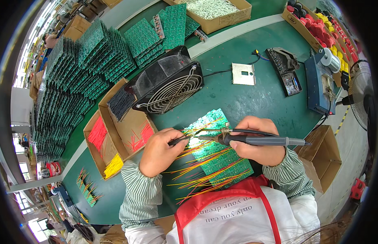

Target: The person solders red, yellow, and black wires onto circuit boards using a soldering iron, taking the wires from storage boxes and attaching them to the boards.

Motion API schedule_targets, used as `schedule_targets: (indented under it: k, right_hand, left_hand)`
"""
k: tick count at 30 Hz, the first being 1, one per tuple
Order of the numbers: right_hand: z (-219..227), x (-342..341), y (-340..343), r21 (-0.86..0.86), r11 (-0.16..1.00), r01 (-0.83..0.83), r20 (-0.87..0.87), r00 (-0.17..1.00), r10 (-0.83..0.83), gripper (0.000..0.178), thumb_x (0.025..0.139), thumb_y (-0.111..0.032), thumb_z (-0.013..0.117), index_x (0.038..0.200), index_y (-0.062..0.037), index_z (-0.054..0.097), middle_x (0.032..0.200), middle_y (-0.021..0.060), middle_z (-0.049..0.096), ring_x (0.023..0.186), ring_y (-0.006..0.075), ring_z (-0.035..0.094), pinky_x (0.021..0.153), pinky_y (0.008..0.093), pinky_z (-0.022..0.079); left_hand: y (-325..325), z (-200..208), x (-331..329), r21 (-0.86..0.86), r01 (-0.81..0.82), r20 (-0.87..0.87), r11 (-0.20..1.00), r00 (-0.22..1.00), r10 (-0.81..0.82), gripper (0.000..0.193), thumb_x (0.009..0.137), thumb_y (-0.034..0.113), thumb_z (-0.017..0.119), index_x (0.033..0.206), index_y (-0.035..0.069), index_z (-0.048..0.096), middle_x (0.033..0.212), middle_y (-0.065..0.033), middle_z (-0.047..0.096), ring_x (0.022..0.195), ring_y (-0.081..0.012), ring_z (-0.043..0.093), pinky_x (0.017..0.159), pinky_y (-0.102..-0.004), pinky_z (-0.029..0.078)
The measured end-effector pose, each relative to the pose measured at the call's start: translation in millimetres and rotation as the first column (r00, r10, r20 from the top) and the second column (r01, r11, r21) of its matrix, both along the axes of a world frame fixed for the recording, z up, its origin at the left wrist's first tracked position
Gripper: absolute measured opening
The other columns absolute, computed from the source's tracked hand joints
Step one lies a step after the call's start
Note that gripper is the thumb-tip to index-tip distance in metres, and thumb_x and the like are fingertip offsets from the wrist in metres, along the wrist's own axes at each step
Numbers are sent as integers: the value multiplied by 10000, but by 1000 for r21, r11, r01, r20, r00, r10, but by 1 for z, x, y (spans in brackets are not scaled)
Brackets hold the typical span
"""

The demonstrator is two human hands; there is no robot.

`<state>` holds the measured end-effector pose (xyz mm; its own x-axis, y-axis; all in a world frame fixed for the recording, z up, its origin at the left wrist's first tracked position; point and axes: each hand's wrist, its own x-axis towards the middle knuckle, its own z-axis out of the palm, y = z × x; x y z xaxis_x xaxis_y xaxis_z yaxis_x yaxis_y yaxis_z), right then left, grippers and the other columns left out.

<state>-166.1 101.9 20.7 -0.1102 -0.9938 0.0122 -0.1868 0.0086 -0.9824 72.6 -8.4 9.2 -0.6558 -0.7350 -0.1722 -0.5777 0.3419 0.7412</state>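
My right hand (260, 140) is closed round a soldering iron (258, 140) with a solder feed tube along its top. Its tip points left, over the upper part of a green circuit board panel (227, 168). Close to the tip, my left hand (161, 152) pinches what look like black wires (177, 140); their exact ends are hard to make out. Rows of red and yellow wires (205, 166) stick out leftward from the panel, which lies on the green table in front of me.
A black fan (168, 83) stands behind my left hand. Beside it is a cardboard box (126, 140) of red, yellow and black wires. Stacked circuit boards (71, 81) fill the far left. A blue soldering station (319, 83) and a black iron stand (284, 71) are at the right.
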Motion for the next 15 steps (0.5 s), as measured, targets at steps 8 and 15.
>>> schedule_targets:
  k: [8,15]
  right_hand:
    - [8,-10,5,-13,1000,22,-20,1000,-22,164,718,-102,717,791,-13,600,632,19,595,570,49,531,521,226,437]
    - [7,-16,11,0,996,85,8,996,-85,153,716,-98,712,781,-15,601,637,17,600,573,49,533,530,221,439]
  left_hand:
    - [1,4,3,2,-15,-8,1000,1000,15,136,784,105,679,846,-11,644,748,-110,592,625,-227,581,573,-309,455]
    - [7,39,4,-479,-231,-2,847,965,262,107,777,83,687,845,6,657,756,-109,607,654,-231,594,584,-319,467]
